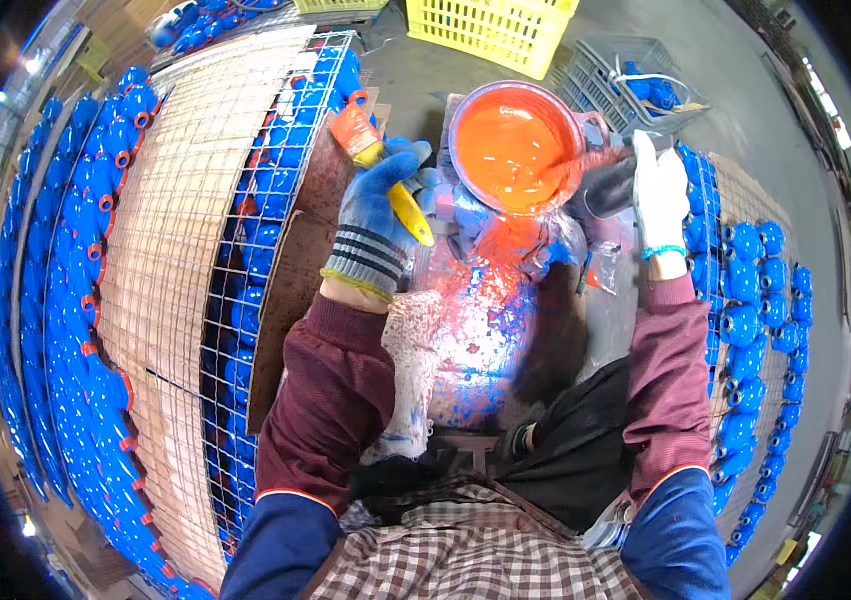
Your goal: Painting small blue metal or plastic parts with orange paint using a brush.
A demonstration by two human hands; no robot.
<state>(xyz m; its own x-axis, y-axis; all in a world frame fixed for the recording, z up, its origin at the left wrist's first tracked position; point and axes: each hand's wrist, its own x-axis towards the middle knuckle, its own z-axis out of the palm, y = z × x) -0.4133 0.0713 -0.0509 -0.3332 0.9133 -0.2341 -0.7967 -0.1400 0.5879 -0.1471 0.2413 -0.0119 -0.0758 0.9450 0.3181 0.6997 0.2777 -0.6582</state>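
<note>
My left hand (pixel 375 205), in a blue-and-grey knit glove, is closed round a paintbrush with a yellow handle (pixel 411 214). The brush's wide head (pixel 354 132) is coated in orange and points up and left, beside the wire cage. A round tub (pixel 460 172) of orange paint stands between my hands. At the tub's right, my right hand (pixel 661 192) in a white glove is closed on a dark rounded piece (pixel 607 187). The piece's kind is unclear; a blurred reddish streak reaches from it over the tub's rim.
At left, a wire cage (pixel 180 200) holds blue rounded fittings (pixel 263 235) beside boards. More blue fittings (pixel 742 325) line the right. Ahead are a yellow crate (pixel 490 30) and a grey crate (pixel 595 85). Crumpled plastic (pixel 560 240) and a paint-splattered surface (pixel 475 345) lie below the tub.
</note>
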